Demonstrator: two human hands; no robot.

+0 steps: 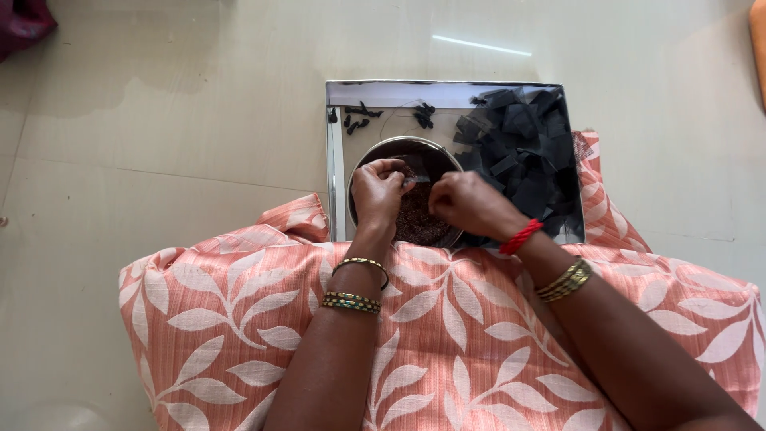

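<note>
Floor (159, 104): pale, smooth, glossy tile, with a streak of reflected light near the top.

Tray (336, 160): square, mirror-bright metal with a raised rim, set flat on the floor in front of the seated person. Its near edge is covered by the cloth over the lap.

Bowl (443, 154): round, shallow, polished steel, standing in the near-left part of the tray. It holds a bed of fine beads (419, 223), dark reddish-brown and granular; individual pieces are too small to tell apart.

Black fabric pieces (523, 152): a loose heap of matte, flat, roughly rectangular cut scraps, filling the right side of the tray and lying against the bowl's right rim.

Small black bits (355, 120): a few dark, irregular scraps scattered along the tray's far strip, in two little clusters, apart from the heap.

Left hand (377, 195): over the left half of the bowl, fingers curled in narrow, thumb and forefinger tips pinched on a small pale strip (412, 182). Two bangles on the wrist, one thin gold, one gold with blue-green stones.

Right hand (471, 203): over the bowl's right rim, fingers drawn in close, tips meeting the left hand's at the same strip; what else it grips I cannot tell. Red bead bracelet at the wrist, stacked gold bangles further up the forearm.

Cloth (239, 319): salmon-orange, finely ribbed weave, printed with large cream leaf sprigs, draped over the lap beneath both forearms.
</note>
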